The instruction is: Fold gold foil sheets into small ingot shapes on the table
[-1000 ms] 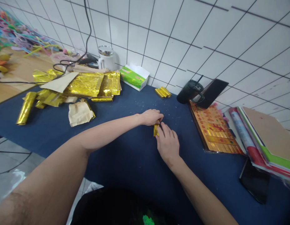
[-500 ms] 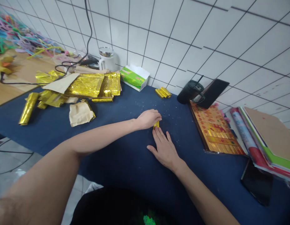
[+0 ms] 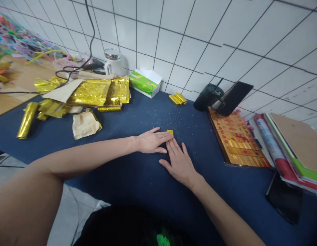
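Observation:
A small piece of gold foil paper point(image 3: 170, 131) lies on the dark blue table point(image 3: 138, 184), partly covered by my fingers. My left hand point(image 3: 153, 140) is flat with fingers stretched to the right, their tips on the foil piece. From below, my right hand point(image 3: 178, 160) lies flat too, fingertips at the foil's lower edge and thumb spread. The two hands meet at the fingertips. Beyond them, near the wall, rests a small group of rolled gold foil pieces point(image 3: 178, 99).
Gold foil sheets point(image 3: 89, 93), a gold roll point(image 3: 27, 120) and a crumpled paper piece point(image 3: 86, 124) lie left. At the back stand a white mug point(image 3: 114, 65), a green tissue pack point(image 3: 145, 83) and a black cup point(image 3: 208, 97). Right are an orange-gold packet point(image 3: 237, 140) and stacked folders point(image 3: 297, 147).
My left hand has gone from curled fingers above the foil to lying flat, lower and a little left, with its fingertips on it. My right hand has barely moved.

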Motion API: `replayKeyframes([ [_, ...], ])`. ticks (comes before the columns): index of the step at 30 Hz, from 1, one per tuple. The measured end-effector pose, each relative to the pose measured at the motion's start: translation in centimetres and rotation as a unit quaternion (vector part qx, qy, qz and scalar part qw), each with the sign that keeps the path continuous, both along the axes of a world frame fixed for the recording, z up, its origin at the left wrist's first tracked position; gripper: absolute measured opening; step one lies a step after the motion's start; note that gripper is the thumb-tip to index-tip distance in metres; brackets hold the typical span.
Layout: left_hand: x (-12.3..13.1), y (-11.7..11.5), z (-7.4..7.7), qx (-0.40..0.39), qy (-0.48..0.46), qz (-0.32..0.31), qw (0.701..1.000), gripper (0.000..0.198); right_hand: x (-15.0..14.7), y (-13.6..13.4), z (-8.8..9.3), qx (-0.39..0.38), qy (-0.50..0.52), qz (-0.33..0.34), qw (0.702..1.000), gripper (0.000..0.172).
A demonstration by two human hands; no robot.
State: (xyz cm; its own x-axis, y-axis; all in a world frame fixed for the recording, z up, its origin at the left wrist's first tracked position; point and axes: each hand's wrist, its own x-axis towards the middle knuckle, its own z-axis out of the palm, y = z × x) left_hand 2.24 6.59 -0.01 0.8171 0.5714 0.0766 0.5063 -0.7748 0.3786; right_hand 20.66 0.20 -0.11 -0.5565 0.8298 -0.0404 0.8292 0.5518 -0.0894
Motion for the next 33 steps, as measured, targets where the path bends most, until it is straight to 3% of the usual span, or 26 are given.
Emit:
replayKeyframes([
  [15, 1.0, 0.9, -0.1, 0.023, 0.052, 0.045, 0.997, 0.066, -0.3, -0.3, 0.0, 0.01, -0.013, -0.009, 1.0, 0.075],
  [20, 0.9, 0.9, 0.0, 0.003, 0.054, 0.046, 0.997, 0.066, 0.3, 0.4, -0.4, 0.026, 0.055, -0.004, 0.998, 0.055],
  [24, 0.7, 1.1, 0.2, -0.012, 0.05, 0.026, 0.998, 0.079, 1.5, 1.5, -0.8, 0.054, 0.137, 0.025, 0.989, 0.041],
  [33, 0.7, 1.2, -0.3, -0.026, 0.033, 0.024, 0.999, 0.085, 1.1, 2.3, -1.1, 0.154, 0.115, 0.079, 0.978, 0.033],
])
